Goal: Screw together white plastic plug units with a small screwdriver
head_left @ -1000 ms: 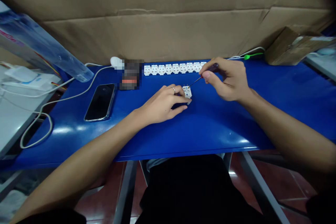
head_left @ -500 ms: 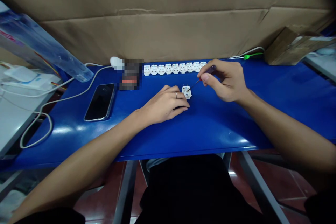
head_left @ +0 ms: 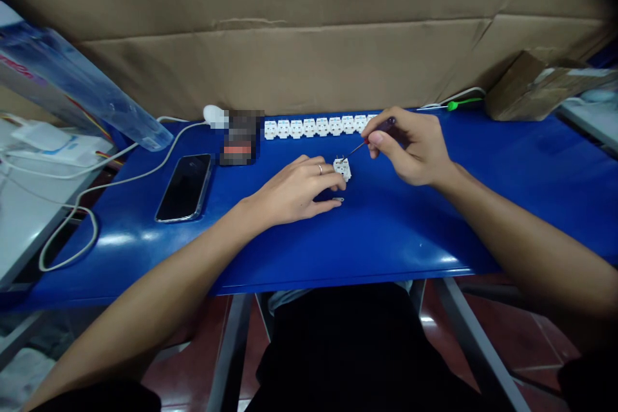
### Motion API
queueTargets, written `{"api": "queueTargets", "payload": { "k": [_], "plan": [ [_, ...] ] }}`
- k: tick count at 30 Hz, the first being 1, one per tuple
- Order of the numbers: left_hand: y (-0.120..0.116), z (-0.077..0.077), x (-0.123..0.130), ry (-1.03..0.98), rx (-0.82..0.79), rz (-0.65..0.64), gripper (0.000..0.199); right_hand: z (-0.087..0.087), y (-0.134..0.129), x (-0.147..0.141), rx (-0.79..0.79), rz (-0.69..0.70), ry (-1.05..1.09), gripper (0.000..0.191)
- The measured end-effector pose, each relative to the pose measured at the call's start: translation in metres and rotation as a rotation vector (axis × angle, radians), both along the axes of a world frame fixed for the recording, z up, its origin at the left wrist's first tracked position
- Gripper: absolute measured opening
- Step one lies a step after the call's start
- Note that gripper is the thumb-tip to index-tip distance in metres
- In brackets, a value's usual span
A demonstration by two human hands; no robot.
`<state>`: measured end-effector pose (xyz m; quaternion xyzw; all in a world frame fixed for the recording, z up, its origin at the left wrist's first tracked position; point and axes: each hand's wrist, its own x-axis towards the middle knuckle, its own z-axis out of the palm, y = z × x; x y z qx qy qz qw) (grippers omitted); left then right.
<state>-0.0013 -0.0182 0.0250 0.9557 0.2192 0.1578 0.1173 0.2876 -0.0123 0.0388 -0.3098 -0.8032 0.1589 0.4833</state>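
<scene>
A small white block with two thin pins at its back edge rests on the blue table. My left hand holds it from the left, fingertips at its near side. Just below the block, by the thumb tip, lies a small pale flat piece. My right hand is closed around the dark handle of a screwdriver, whose tip meets the block's upper part. Behind, several similar white blocks stand in a row; the right hand hides the row's right end.
On the left lie a phone and a white cable. A blurred dark object sits beside the row. At the back right are a cardboard box and a green-handled tool.
The screwdriver tip has shifted left and up on the block. My left thumb has spread away from the fingers, and the small pale piece now shows below the block.
</scene>
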Motion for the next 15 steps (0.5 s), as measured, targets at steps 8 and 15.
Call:
{"api": "queueTargets", "payload": {
  "k": [8, 15],
  "plan": [
    [-0.005, 0.002, 0.004, 0.098, 0.031, 0.000, 0.016, -0.001, 0.000, 0.004, -0.064, -0.015, -0.053, 0.034],
    [-0.009, -0.004, 0.013, 0.204, 0.166, 0.007, 0.022, -0.002, 0.001, 0.004, -0.047, 0.023, -0.024, 0.028]
  ]
}}
